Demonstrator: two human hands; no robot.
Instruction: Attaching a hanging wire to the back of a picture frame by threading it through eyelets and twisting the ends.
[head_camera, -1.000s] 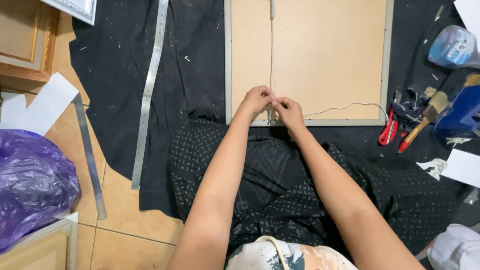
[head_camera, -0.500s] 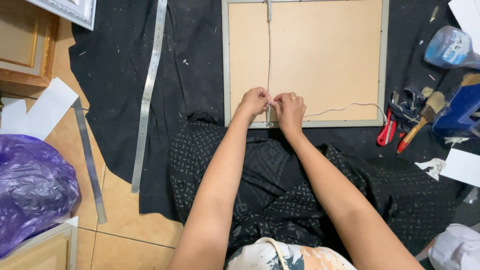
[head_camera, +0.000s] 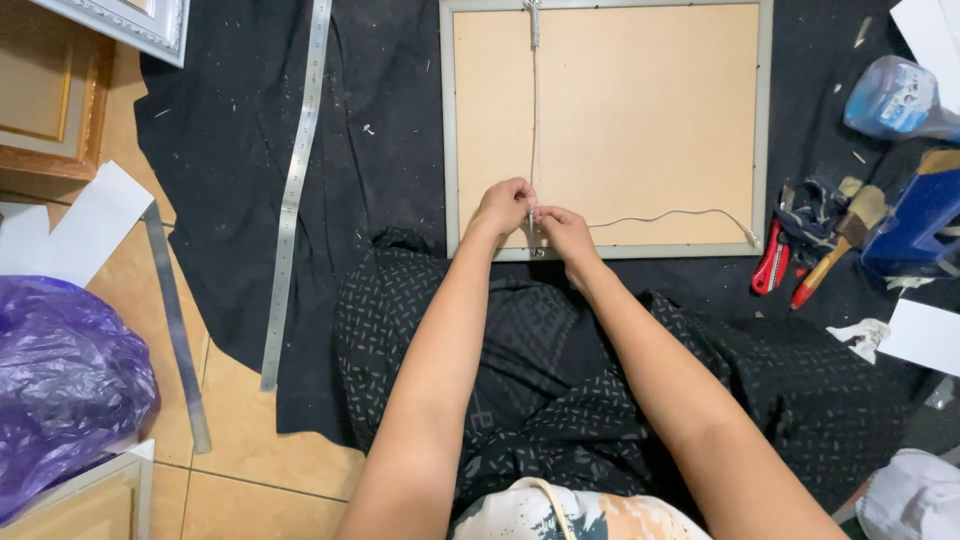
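Note:
A picture frame lies face down on black cloth, its tan backing board inside a grey rim. A thin hanging wire runs from the top edge straight down to the bottom edge, and its loose tail trails off to the right. My left hand and my right hand meet at the bottom rim, both pinching the wire where it reaches a small fitting. The fingertips hide the fitting itself.
A long steel ruler lies on the black cloth to the left, a second metal strip on the tiles. Red-handled pliers, a brush, a blue tool and a bottle sit right. A purple bag sits bottom left.
Both hands have stayed at the frame's bottom edge, shifting only slightly on the wire. The view has tilted a little.

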